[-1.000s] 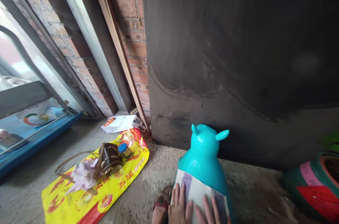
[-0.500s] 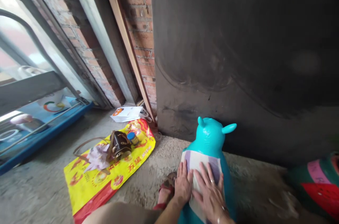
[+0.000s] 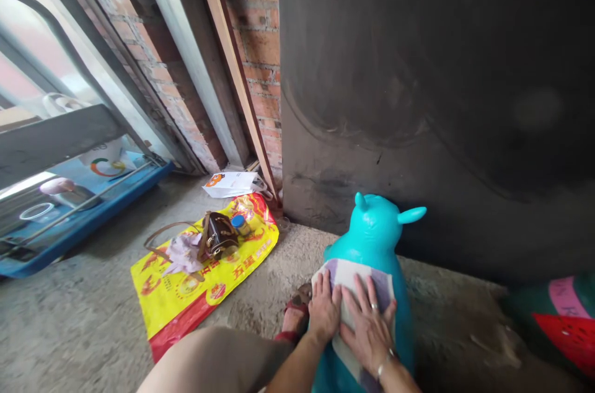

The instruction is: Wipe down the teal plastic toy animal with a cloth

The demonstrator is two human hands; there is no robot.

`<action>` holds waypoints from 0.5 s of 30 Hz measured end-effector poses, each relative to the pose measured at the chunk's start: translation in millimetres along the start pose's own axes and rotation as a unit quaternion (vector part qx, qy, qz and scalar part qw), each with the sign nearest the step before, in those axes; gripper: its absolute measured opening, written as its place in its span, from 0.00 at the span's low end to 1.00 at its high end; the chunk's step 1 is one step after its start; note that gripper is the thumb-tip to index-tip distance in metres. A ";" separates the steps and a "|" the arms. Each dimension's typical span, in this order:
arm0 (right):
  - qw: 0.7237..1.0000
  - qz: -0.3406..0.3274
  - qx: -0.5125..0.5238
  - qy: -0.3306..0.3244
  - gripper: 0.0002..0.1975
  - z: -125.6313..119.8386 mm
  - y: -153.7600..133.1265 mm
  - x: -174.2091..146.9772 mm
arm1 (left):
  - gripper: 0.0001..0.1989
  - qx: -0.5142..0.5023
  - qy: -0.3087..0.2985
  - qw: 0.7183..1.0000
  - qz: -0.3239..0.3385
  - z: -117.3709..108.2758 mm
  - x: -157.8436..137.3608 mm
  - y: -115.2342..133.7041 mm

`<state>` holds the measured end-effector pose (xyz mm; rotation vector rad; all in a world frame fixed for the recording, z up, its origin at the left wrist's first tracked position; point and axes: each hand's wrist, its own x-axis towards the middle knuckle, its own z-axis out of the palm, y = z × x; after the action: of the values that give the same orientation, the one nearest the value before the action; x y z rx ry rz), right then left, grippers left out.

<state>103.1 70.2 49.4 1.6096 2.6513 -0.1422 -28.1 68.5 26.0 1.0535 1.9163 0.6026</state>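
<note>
Rough grey concrete floor [image 3: 83, 331] runs under you to a dark, soot-stained wall [image 3: 441, 101], with bare red brick [image 3: 260, 46] and leaning wood and metal strips [image 3: 223, 52] at the corner to the left. A yellow and red printed bag [image 3: 186, 294] lies flat on the floor, carrying a small brown purse [image 3: 220, 235] with a trailing strap, a pale crumpled cloth [image 3: 183, 253] and a blue-capped jar [image 3: 240, 223]. Behind it sits a white paper bag [image 3: 232, 183], and a blue tray [image 3: 79, 225] with bowls edges the far left.

At the right edge a green and red painted thing [image 3: 558, 325] is cut off by the frame, and you cannot tell what it is. Your bent knee [image 3: 218, 359] fills the lower middle and hides the floor beneath; a red sandal [image 3: 297, 315] peeks out beside it. The print on the yellow bag is too small to read.

The teal toy [image 3: 376, 238], an eared animal figure, stands upright on the floor just before the dark wall. A white and lilac towel [image 3: 346, 275] is draped over its back. Your left hand [image 3: 324, 312] and right hand [image 3: 369, 325] lie side by side, flat on the towel, fingers spread, each grip open and pressing rather than clasping; a ring shows on the right.
</note>
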 end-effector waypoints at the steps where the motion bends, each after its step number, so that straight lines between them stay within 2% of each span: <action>1: 1.000 0.001 0.005 -0.018 0.32 -9.1 -2.6 13.7 | 0.33 -0.006 -0.009 1.000 0.000 -2.7 11.6 1.5; 4: 0.999 -0.009 0.013 -0.050 0.28 -30.6 -9.9 41.1 | 0.32 -0.022 -0.029 0.999 -0.002 -8.2 31.2 2.5; 6: 0.999 -0.016 0.013 -0.047 0.27 -37.0 -11.3 40.1 | 0.32 -0.026 -0.032 0.999 0.000 -9.3 25.7 0.7; 9: 0.996 -0.068 0.033 -0.037 0.29 -28.0 -0.2 4.3 | 0.32 -0.021 -0.012 0.999 -0.022 -3.7 -11.9 -7.7; 12: 0.988 -0.140 0.062 -0.029 0.40 0.3 27.1 -50.8 | 0.34 -0.002 0.016 0.998 -0.059 14.0 -64.1 -22.9; 15: 0.981 -0.181 0.063 -0.034 0.42 26.6 49.5 -85.1 | 0.35 0.057 0.019 0.995 -0.076 34.0 -95.8 -36.9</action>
<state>186.0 15.1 26.8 1.1065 2.9035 -0.3740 12.2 -31.8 24.0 0.9607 2.0628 0.4346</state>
